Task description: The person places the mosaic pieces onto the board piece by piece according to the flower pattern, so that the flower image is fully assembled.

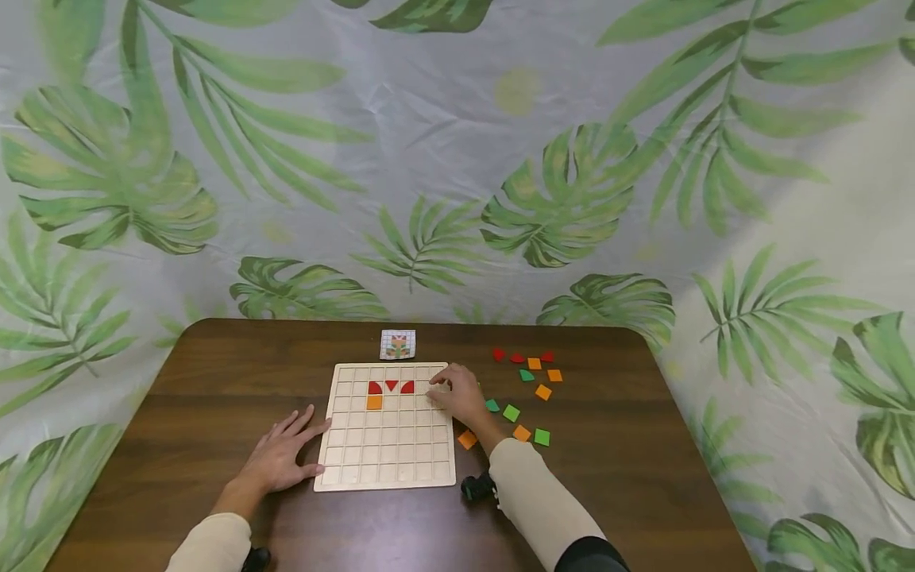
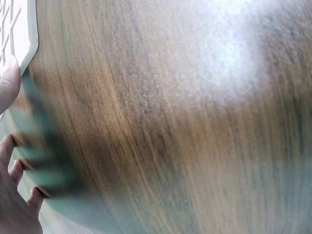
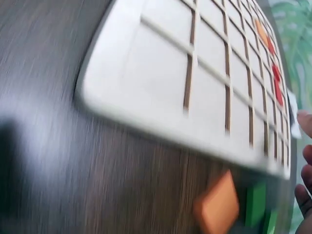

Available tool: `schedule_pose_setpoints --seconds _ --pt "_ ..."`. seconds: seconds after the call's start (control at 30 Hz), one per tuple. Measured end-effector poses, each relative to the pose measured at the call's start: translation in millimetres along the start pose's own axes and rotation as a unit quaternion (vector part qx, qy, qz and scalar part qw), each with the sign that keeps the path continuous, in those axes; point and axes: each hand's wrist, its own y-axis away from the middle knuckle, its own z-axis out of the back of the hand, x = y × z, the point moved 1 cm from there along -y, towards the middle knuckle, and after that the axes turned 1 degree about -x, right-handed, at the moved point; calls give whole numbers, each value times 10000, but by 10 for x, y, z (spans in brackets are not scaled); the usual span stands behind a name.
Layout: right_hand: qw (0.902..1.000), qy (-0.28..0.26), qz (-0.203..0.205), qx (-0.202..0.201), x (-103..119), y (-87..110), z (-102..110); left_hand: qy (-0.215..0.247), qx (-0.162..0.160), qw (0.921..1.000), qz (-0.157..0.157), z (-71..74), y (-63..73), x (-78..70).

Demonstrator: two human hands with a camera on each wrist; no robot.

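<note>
A pale wooden grid board (image 1: 386,453) lies on the table. Set in its upper cells are two red quarter-round pieces (image 1: 407,388), a red triangle (image 1: 391,385) and an orange square (image 1: 375,403). My left hand (image 1: 281,457) rests spread at the board's left side, its thumb touching the edge. Over the upper right part of the board is my right hand (image 1: 461,396), fingers loosely bent and thumb apart from the index finger; nothing shows between them. In the right wrist view only the fingers (image 3: 307,170) appear at the frame's edge.
A small card (image 1: 397,345) with a coloured grid pattern lies behind the board. To the right are scattered loose pieces: several orange squares (image 1: 543,392), green squares (image 1: 542,438), darker green pieces (image 1: 526,375) and red pieces (image 1: 499,354). A leaf-patterned cloth (image 1: 429,159) hangs behind the table.
</note>
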Motion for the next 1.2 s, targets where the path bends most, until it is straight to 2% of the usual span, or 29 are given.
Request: schedule_pose_setpoints --seconds 0.17,0.33,0.67,0.83,0.97,1.07,1.2 --pt "9990 -10 -171 -408 -220 83 224 30 -58 10000 -10 11 22 34" --pt "9956 -33 -514 -780 -441 189 441 10 -67 10000 -26 33 31 56" --pt "9867 -88 -1003 -1277 -850 434 830 -14 155 9999 20 67 12 11" --pt "9773 -121 -1168 -1765 -1062 537 944 18 131 9999 39 62 2 -12" --pt "9651 -310 -1543 -2093 -1207 628 997 -7 117 9999 9 59 -7 -19" --pt "9575 -479 -1841 -2166 -1275 685 1027 32 162 9999 15 50 -5 -27" --pt "9543 -620 -2094 -2038 -1313 721 1061 45 171 9998 -16 29 2 -38"
